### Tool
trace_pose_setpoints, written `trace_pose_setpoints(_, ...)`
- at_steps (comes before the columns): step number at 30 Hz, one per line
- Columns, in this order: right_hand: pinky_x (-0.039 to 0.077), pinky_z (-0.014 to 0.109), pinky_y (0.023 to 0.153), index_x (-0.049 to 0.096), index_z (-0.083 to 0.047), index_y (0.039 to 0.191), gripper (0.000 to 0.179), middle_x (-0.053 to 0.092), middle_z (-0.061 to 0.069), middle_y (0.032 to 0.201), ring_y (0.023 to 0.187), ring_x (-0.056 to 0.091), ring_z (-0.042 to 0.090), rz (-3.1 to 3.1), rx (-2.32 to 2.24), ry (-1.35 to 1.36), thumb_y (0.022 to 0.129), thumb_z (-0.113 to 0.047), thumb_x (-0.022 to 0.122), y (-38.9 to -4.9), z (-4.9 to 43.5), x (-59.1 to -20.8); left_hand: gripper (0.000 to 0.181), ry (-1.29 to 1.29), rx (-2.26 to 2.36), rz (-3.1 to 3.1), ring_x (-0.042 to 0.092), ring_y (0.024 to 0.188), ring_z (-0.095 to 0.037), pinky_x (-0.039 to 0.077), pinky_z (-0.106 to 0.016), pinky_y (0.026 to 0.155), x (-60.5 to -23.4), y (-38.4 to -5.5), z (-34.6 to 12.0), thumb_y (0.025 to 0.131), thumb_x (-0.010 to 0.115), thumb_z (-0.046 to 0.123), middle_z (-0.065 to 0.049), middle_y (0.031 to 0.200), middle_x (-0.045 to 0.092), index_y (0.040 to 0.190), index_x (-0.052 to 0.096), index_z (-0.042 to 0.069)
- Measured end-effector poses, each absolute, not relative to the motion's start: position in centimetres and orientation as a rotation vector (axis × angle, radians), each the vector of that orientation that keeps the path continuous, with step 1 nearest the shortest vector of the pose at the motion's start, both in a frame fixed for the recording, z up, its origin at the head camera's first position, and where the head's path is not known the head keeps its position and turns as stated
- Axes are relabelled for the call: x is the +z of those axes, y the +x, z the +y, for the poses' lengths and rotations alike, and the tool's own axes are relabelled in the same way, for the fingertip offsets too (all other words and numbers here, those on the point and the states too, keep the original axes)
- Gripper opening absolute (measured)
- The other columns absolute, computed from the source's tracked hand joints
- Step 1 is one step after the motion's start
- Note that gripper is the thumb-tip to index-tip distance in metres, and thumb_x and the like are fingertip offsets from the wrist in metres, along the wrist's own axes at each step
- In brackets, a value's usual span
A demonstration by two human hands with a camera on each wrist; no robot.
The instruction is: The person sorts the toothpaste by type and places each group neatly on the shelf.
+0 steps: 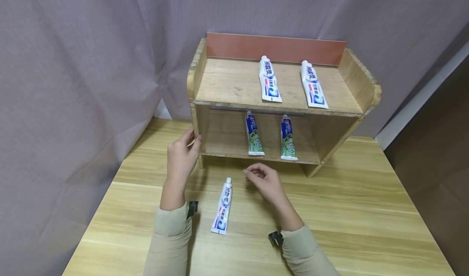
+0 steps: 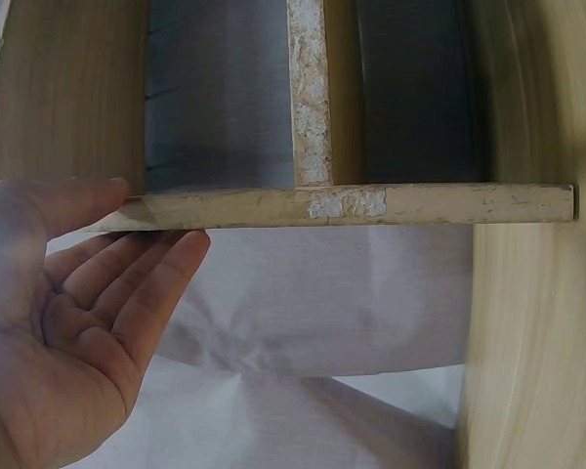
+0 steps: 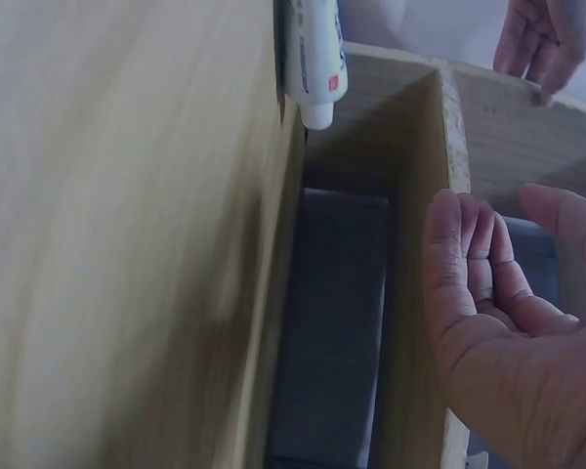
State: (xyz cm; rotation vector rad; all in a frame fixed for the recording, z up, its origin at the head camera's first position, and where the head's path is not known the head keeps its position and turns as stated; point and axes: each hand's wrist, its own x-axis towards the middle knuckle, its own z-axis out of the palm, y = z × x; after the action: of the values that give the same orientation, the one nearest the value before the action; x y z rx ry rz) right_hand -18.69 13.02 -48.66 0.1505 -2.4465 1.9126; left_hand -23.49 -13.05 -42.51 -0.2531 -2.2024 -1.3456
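My left hand (image 1: 181, 154) holds the left side panel of a two-tier wooden shelf (image 1: 229, 82). In the left wrist view its thumb lies on one face of the side panel (image 2: 420, 203) and the fingers on the other. My right hand (image 1: 266, 181) hovers in front of the lower tier, fingers loosely bent, with nothing in them. Between the two forearms a white and blue toothpaste tube (image 1: 223, 207) lies on the table, cap toward the shelf. The right wrist view shows the capped end of this tube (image 3: 315, 63).
Two white toothpaste tubes, a left one (image 1: 269, 80) and a right one (image 1: 313, 84), lie on the upper tier. Two blue and green tubes, one (image 1: 253, 133) beside the other (image 1: 287, 137), lie on the lower tier. Grey curtains (image 1: 91, 56) hang behind the wooden table (image 1: 359, 194).
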Motion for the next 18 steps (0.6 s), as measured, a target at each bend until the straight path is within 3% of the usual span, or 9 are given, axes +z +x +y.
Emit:
trace_pose_setpoints(7,0.063,0.054,0.079,0.07,0.0,0.102,0.016,0.071,0.013,0.091,0.086,0.068,0.043,-2.53,1.926,0.148,0.092,-0.011,0.073,-18.4,12.2,-49.4,0.033,-0.25,-1.332,-2.209,0.069,0.109,-0.033,0.063,-0.028,0.084,-42.6,-23.4,-13.0,0.097,0.067,0.01,-0.02,0.119,0.069,0.129,0.066,0.0)
trace_pose_setpoints(18,0.064,0.046,0.074,0.071,-0.001,0.103,0.017,0.072,0.009,0.092,0.085,0.068,0.038,-2.623,1.916,0.182,0.091,-0.013,0.074,-18.3,11.1,-50.6,0.033,-0.244,-1.309,-2.218,0.069,0.109,-0.032,0.062,-0.026,0.083,-42.6,-23.5,-13.1,0.098,0.066,0.012,-0.019,0.118,0.07,0.129,0.066,0.001)
